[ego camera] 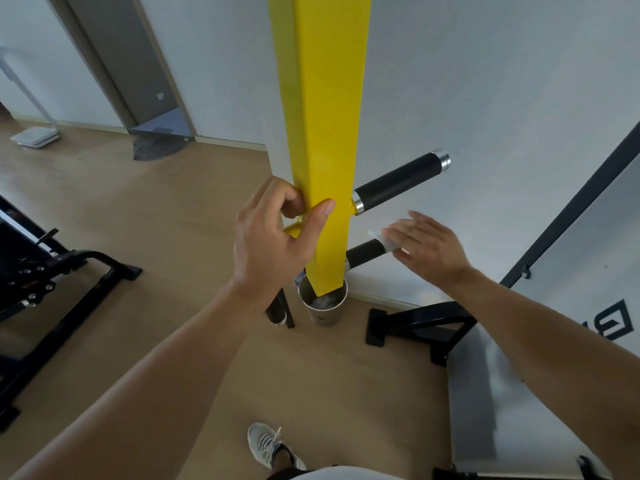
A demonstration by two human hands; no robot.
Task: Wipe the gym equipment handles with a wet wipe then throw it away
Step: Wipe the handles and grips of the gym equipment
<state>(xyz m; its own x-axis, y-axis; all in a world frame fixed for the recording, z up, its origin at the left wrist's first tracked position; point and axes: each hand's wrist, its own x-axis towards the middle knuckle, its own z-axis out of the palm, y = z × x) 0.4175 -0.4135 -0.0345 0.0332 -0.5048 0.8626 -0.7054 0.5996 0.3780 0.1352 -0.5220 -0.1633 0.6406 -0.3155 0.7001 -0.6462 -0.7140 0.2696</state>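
Observation:
A yellow square beam [320, 133] runs down the middle of the view. My left hand [277, 237] grips its lower part, thumb on the front face. Two black handles stick out to the right of the beam: an upper handle [398, 181] with silver end caps and a lower handle [365, 251]. My right hand [429, 247] presses a white wet wipe [382, 239] flat against the outer end of the lower handle, fingers extended. Another black handle [277, 308] hangs lower left of the beam. A metal bin [323, 315] with crumpled wipes inside stands on the floor under the beam's end.
A black machine frame [52, 271] stands at the left. A black stand foot [415, 323] and a white board with a black logo [554, 341] are at the right. White wall behind, wooden floor below, my shoe [270, 445] near the bottom edge.

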